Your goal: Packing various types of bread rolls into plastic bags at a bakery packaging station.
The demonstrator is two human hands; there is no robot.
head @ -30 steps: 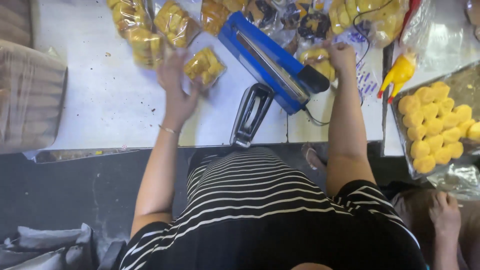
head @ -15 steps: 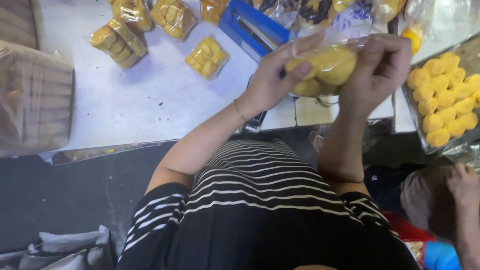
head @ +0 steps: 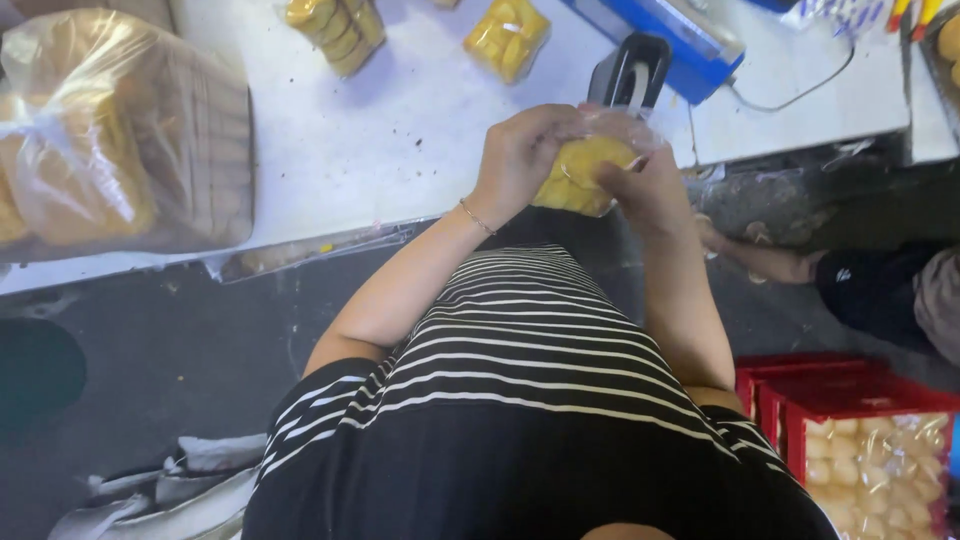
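I see my fingers curled tight on the bag of yellow cakes (head: 583, 172): left hand (head: 520, 160) on its left end, right hand (head: 645, 185) on its right. The bag's long axis runs left-right, at the white table's (head: 400, 130) near edge, below the blue sealer (head: 660, 40).

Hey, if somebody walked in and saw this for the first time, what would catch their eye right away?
Most likely the clear bag of yellow cakes, gripped between the left hand and right hand just off the white table's near edge. Next, the blue sealing machine at the table's far side, and the red crate of pale buns at lower right.
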